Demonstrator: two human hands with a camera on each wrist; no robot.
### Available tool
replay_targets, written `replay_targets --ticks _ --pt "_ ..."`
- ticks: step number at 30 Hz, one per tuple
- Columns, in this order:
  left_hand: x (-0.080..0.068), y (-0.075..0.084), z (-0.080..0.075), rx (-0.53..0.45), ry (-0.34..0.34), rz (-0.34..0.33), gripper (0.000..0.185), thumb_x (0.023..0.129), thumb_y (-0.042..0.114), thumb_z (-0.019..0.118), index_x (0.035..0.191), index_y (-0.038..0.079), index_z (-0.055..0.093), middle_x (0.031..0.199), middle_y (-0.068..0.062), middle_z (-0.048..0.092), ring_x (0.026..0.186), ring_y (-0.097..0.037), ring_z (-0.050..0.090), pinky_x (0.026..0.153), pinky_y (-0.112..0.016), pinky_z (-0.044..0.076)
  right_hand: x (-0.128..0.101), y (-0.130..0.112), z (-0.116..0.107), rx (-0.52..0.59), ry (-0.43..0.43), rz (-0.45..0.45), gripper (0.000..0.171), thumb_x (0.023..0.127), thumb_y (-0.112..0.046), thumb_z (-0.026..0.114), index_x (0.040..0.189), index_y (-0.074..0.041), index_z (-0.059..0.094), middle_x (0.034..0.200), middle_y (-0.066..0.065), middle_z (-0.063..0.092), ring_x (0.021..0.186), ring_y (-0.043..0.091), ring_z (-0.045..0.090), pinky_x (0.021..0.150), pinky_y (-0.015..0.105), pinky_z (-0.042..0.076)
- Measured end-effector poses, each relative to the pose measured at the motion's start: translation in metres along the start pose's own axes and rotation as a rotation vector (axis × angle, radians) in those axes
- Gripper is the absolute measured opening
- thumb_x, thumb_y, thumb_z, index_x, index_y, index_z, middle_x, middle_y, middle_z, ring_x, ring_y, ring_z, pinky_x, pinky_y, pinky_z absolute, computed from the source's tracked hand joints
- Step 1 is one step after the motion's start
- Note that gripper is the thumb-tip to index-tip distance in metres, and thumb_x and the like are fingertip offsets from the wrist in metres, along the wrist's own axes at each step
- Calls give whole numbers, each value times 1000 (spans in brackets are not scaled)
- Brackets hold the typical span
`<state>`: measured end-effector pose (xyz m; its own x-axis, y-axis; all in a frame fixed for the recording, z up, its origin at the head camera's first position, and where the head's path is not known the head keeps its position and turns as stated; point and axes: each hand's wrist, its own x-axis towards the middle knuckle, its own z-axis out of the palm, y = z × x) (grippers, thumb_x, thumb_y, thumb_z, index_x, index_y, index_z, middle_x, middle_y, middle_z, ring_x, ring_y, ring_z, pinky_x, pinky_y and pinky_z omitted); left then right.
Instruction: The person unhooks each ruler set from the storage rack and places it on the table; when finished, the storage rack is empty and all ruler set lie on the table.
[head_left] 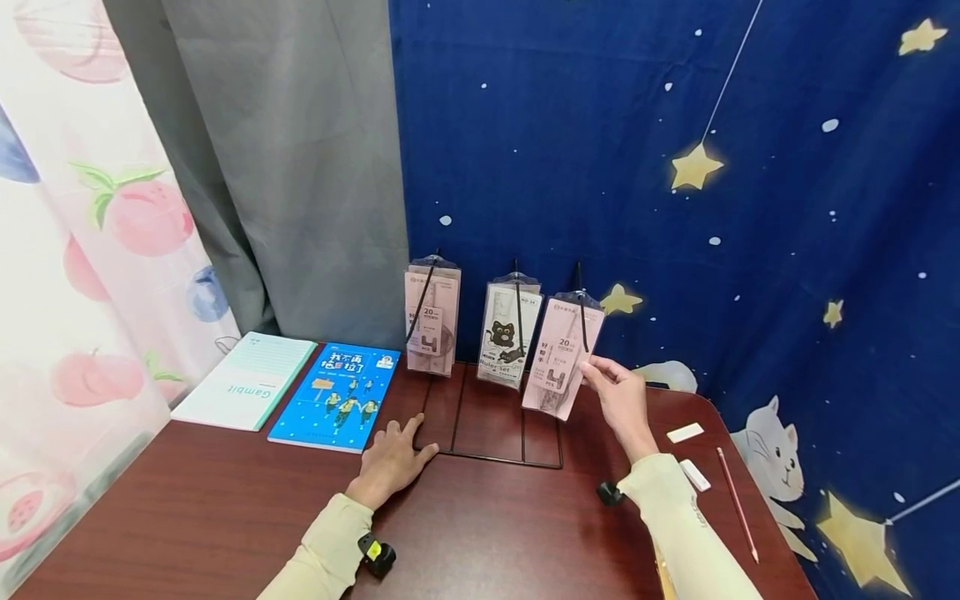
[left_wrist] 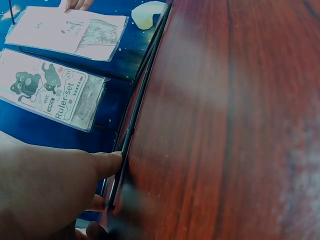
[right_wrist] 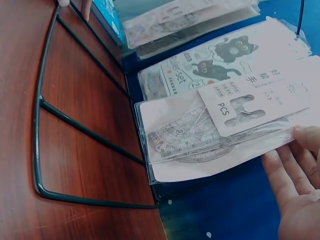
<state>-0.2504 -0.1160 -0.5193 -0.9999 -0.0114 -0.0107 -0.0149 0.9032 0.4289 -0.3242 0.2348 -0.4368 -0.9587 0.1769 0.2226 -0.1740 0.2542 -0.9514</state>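
1. Ruler pack (head_left: pixel 562 354) hanging on rack (head_left: pixel 491 454), rightmost hook.
2. Right hand (head_left: pixel 621 402) fingers pinching its edge.
3. Left hand (head_left: pixel 390 458) fingers spread on desk (head_left: pixel 225 500).
4. Probably light, slick, bendy; best gripped by the stiffer card top.

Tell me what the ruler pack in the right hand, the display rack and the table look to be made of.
Ruler pack: a clear glossy plastic sleeve over a pink printed card, likely paper; reflections show and the rulers are visible through it.
Display rack: thin black rod, probably coated metal wire, judging by its even bends.
Table: dark red-brown wood grain with a smooth sheen; veneer or laminate cannot be ruled out.
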Motion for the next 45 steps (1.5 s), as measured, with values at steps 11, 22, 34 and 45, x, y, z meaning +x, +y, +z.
replay_targets --ticks 11,22,34,45 --pt "1 0 0 -10 -4 2 66 99 47 67 154 14 50 135 -26 55 115 -42 57 81 -61 55 -24 0 -4 21 11 13 38 95 -25 77 120 3 74 97 -1 80 80 0 75 81 16 58" --pt "1 1 -1 -12 -7 -8 66 99 46 67 154 15 49 135 -27 55 114 -42 57 82 -61 55 -43 -6 -9 36 1 6 36 95 -22 77 120 4 73 89 -13 78 81 1 76 82 14 57" --pt "0 -1 -2 -17 -17 -8 66 99 46 67 154 15 49 136 -27 55 115 -42 56 82 -61 55 -69 -9 -14 22 -8 26 35 95 -21 78 120 2 74 91 -11 80 82 3 77 84 15 57" --pt "2 0 -1 -12 -19 -11 66 99 47 66 155 15 48 135 -27 54 114 -42 56 81 -59 55 -96 -16 -19 -9 -35 73 38 94 -27 78 123 -2 74 104 4 81 87 4 77 86 13 55"
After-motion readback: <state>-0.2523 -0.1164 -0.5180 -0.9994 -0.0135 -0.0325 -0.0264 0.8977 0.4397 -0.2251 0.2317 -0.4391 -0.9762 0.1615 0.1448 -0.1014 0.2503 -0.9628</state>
